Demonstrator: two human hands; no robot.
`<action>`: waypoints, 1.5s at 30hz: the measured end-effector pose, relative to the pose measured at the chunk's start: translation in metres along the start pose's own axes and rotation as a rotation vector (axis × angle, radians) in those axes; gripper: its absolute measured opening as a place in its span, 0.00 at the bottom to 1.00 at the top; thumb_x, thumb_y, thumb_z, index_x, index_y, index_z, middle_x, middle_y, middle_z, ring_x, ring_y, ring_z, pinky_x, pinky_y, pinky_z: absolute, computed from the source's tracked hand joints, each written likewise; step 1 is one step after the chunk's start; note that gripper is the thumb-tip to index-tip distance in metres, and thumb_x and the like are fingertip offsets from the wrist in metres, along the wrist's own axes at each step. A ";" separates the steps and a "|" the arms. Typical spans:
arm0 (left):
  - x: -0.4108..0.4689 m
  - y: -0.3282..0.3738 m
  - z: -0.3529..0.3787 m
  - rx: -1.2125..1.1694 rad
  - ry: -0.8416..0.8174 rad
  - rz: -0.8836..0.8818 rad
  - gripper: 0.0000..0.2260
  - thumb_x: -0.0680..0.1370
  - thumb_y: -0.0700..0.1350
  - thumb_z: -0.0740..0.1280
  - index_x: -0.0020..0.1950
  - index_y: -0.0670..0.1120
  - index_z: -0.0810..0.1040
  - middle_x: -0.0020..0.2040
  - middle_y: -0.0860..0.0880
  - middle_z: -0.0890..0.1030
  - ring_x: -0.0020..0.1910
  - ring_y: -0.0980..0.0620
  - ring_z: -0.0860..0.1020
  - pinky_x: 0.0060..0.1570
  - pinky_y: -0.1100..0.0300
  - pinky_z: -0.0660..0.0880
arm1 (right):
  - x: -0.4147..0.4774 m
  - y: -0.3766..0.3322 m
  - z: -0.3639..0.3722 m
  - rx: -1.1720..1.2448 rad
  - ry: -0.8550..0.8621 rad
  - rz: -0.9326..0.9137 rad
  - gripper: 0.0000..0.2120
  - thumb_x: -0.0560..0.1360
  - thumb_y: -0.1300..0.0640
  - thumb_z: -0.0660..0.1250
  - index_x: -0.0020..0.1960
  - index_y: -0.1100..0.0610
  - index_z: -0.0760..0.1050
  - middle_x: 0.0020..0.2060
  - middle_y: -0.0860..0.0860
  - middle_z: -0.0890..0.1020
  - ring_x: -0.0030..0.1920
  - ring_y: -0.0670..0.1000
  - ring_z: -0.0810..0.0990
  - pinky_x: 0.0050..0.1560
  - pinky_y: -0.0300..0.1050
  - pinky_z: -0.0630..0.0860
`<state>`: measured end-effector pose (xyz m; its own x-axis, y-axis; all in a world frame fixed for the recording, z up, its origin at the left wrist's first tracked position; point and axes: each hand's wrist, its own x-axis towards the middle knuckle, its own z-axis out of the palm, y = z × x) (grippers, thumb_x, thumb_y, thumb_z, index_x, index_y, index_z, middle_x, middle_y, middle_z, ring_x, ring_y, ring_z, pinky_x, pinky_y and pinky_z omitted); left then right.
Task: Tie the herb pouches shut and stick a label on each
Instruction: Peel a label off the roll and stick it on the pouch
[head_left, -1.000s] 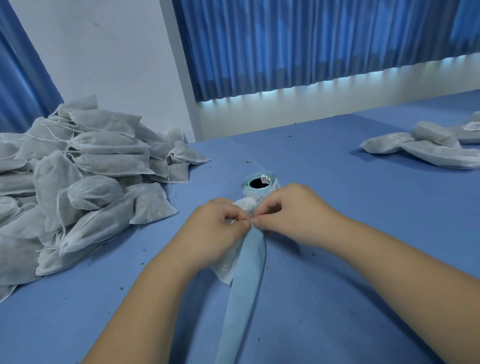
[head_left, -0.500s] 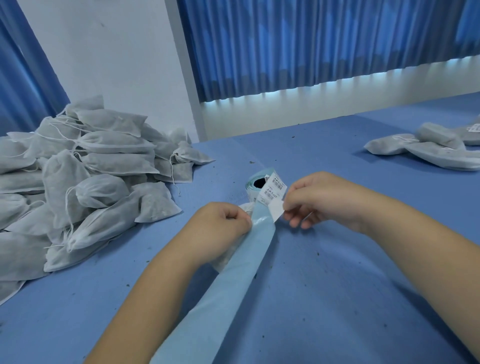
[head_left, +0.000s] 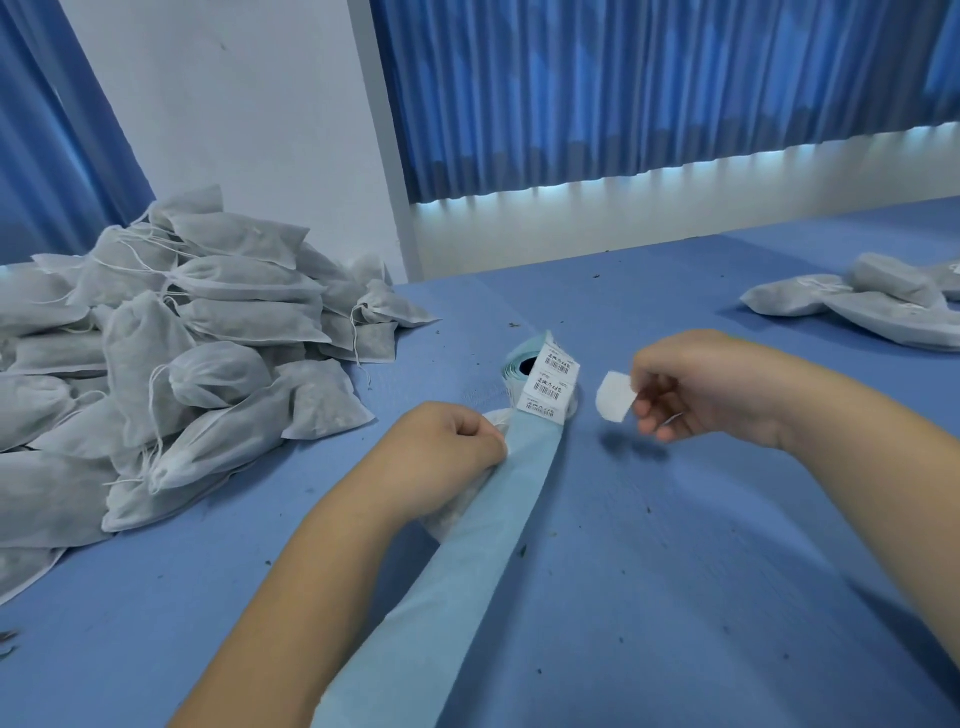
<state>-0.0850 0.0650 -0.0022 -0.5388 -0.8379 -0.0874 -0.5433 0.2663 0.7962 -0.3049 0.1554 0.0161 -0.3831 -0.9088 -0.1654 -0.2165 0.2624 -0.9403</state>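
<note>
Labelling seemed in hand: a loose label (head_left: 615, 397) was pinched by the right hand (head_left: 711, 387), the pouch (head_left: 451, 519) gripped by the left hand (head_left: 447, 452). Pressing the label flat onto the pouch was called for.

- Pouches in the left pile (head_left: 208, 332): well over a dozen, too heaped to count exactly.
- Pouches in the right group (head_left: 857, 301): at least three, cut by the frame edge.
- Lone pouch (head_left: 447, 519): one.
- Roll (head_left: 519, 364): one.
- Strip (head_left: 467, 571): one.
- Labels (head_left: 550, 387) on it: three.
- Loose label (head_left: 615, 397): one.
</note>
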 end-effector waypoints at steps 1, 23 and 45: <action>0.001 -0.001 0.000 0.002 0.010 0.000 0.08 0.75 0.46 0.67 0.38 0.48 0.84 0.37 0.52 0.85 0.32 0.59 0.79 0.33 0.68 0.75 | 0.000 0.000 0.001 0.030 0.013 -0.027 0.07 0.74 0.63 0.62 0.38 0.60 0.74 0.30 0.54 0.79 0.28 0.51 0.78 0.31 0.43 0.75; -0.011 0.010 -0.014 -0.486 -0.171 0.132 0.09 0.68 0.41 0.69 0.43 0.53 0.84 0.44 0.50 0.84 0.36 0.53 0.79 0.33 0.64 0.75 | -0.030 -0.016 0.055 0.033 0.199 -0.725 0.10 0.72 0.62 0.63 0.41 0.48 0.78 0.35 0.43 0.81 0.32 0.47 0.79 0.32 0.43 0.75; -0.013 0.011 -0.011 -0.622 -0.377 0.156 0.21 0.69 0.37 0.67 0.62 0.40 0.77 0.51 0.42 0.81 0.49 0.44 0.79 0.45 0.56 0.76 | -0.029 -0.004 0.062 -0.530 0.337 -1.185 0.11 0.75 0.64 0.66 0.52 0.53 0.84 0.43 0.48 0.78 0.36 0.45 0.73 0.34 0.45 0.73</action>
<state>-0.0770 0.0740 0.0145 -0.8250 -0.5625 -0.0556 -0.0373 -0.0440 0.9983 -0.2375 0.1608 0.0065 0.0919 -0.5708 0.8159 -0.8598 -0.4588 -0.2241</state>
